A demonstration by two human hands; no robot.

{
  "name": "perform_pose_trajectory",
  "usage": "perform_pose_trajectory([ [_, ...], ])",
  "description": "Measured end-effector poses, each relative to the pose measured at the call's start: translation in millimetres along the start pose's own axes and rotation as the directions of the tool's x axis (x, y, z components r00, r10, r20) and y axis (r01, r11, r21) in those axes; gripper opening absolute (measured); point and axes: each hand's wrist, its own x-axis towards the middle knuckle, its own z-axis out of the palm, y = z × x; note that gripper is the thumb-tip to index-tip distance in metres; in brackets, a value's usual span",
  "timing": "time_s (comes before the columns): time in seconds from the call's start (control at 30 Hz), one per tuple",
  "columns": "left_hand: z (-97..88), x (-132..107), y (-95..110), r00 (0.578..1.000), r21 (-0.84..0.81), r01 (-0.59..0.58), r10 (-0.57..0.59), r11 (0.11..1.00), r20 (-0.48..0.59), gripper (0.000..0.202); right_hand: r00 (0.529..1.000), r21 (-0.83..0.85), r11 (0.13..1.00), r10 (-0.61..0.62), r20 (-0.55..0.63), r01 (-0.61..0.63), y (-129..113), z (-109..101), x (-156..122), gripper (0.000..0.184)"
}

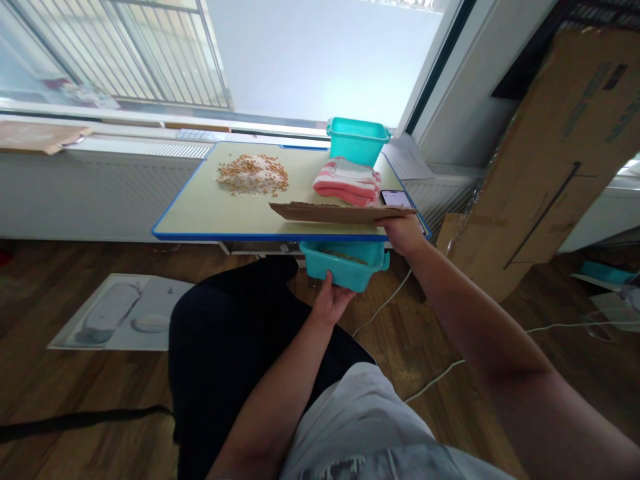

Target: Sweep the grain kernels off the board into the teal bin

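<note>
My left hand (331,299) grips the underside of a teal plastic bin (345,261), holding it just below the front edge of the small blue-rimmed table (210,207). A few grains lie inside the bin. My right hand (404,230) holds a flat piece of brown cardboard (340,212) level over the table edge, above the bin. A heap of mixed grains and white granules (253,175) sits on the table's far middle.
A second teal bin (358,139) stands at the table's back right, with a folded red-and-white striped cloth (347,181) and a phone (396,199) in front. A large cardboard box (560,153) leans at right. White cables (440,377) cross the wooden floor.
</note>
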Motion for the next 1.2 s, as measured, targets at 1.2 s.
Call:
perform_pose_trajectory([
  [1.2,-4.8,-13,5,1.0,0.005,-0.01,0.01,1.0,-0.016,0.048,0.998,0.004,1.0,0.011,-0.061,-0.011,-19,17,-26,0.016],
])
